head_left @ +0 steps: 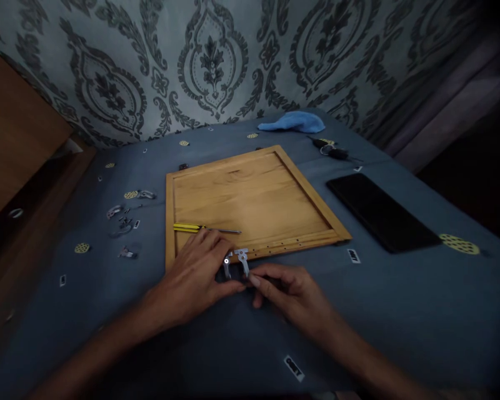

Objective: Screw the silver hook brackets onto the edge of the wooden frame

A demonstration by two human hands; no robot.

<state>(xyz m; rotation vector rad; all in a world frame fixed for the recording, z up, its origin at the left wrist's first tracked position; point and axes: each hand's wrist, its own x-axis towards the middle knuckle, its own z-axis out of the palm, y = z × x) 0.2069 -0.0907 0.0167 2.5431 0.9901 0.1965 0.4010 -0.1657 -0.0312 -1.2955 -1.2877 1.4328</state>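
A framed wooden panel [237, 194] lies on the blue-grey cloth. At its near edge are two silvery metal hinge pieces, a left hinge [227, 268] and a right hinge [242, 260]. My left hand [198, 272] rests over that edge, its fingers curled on the wood beside the left hinge and its thumb stretched below. My right hand [295, 286] pinches the lower end of the right hinge between thumb and forefinger. A yellow-handled screwdriver [189, 228] lies on the panel, just beyond my left fingers. Small holes dot the near frame strip.
Loose metal hinges [127, 253] and small screws are scattered to the left. A black flat slab [383, 211] lies at right, with black-handled keys or tools [331, 150] behind it. A blue cloth [294, 122] sits near the patterned wall. Wooden furniture [20, 133] borders the left side.
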